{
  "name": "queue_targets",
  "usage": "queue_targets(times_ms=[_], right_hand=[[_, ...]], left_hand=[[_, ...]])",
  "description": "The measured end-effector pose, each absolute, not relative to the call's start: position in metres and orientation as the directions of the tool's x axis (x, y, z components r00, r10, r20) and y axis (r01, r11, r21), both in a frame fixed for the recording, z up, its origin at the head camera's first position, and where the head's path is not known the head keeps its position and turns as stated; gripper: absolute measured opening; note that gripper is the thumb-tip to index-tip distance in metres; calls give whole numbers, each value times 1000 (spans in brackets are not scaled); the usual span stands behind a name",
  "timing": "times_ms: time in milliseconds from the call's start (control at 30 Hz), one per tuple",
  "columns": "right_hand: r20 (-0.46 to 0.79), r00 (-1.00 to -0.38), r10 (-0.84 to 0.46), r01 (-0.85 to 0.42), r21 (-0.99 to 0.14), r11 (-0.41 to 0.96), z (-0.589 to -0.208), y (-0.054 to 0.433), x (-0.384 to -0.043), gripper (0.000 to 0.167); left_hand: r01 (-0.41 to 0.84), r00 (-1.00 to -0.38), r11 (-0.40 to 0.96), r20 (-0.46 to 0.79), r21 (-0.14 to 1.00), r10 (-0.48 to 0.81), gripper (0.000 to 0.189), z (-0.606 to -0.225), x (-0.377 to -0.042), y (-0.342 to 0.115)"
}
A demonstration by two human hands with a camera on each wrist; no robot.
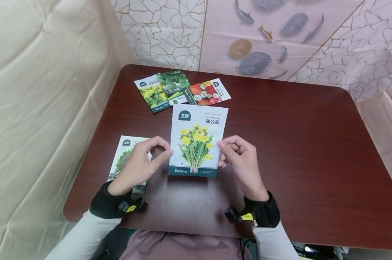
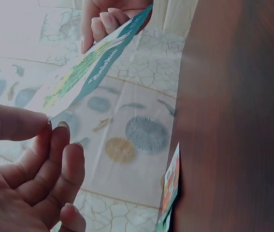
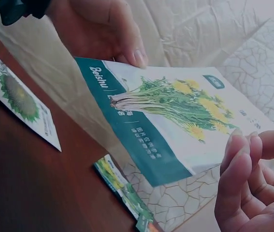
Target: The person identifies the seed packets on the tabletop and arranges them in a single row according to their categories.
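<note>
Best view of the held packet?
Head: the packet is nearly face-on, its front almost wholly visible, with the left hand and right hand only at its sides. Right wrist shows the front slanted; left wrist shows it steeply foreshortened.

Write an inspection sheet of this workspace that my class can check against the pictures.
Surface: glossy reddish-brown rectangular table with rounded far corners.
Job's things: flat white-and-green rectangular packet printed with yellow flowers, held above the table.
Clutter: three overlapping flat printed packets near the far edge, showing yellow flowers, green leaves and red-and-white flowers; flat white packet with a sunflower-head picture at the person's left.
Hands: left hand and right hand pinch opposite side edges of the held packet.
Cables: thin black cords below the near edge.
Surroundings: creased cream cloth at left; pink printed sheet beyond the table.
</note>
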State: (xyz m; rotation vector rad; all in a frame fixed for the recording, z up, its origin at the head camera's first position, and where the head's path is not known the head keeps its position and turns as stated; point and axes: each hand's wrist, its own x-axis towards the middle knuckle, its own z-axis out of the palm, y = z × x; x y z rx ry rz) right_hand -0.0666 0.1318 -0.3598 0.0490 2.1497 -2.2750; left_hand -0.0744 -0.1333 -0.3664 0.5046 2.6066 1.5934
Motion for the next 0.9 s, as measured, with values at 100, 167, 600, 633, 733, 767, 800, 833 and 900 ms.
queue_targets(times_ms=[100, 167, 600, 633, 733, 767, 800, 833, 900], right_hand=[[-37, -999, -10, 37, -999, -35, -363, 129, -68, 19], [-47, -999, -25, 48, -999, -25, -366, 127, -69, 19], [-148, -967, -206, 102, -970, 219, -395, 104, -76, 19], [-160, -962, -223, 100, -961, 259, -398, 100, -76, 18], [-195, -944, -268, 82, -921, 382, -408, 89, -76, 19], [-206, -939, -277, 76, -906, 416, -411, 85, -77, 20], [-218, -934, -283, 74, -893, 444, -414, 82, -77, 20], [-226, -931, -288, 69, -881, 469, -417, 78, -78, 20], [-242, -925, -293, 63, -858, 510, -422, 74, -80, 20]], left_hand=[[231, -958, 451, 120, 862, 261, 4, -369, -73, -136], [211, -966, 480, 107, 851, 236, 4, -370, -73, -138], [184, -979, 640, 83, 746, 185, 14, -393, -67, -164], [183, -979, 668, 74, 722, 188, 16, -396, -67, -167], [178, -979, 747, 40, 640, 199, 25, -406, -65, -176], [179, -979, 770, 33, 613, 202, 27, -409, -65, -178], [181, -978, 789, 27, 587, 205, 29, -412, -64, -180], [186, -978, 803, 27, 566, 207, 31, -415, -65, -182], [191, -978, 825, 30, 532, 207, 33, -421, -65, -184]])
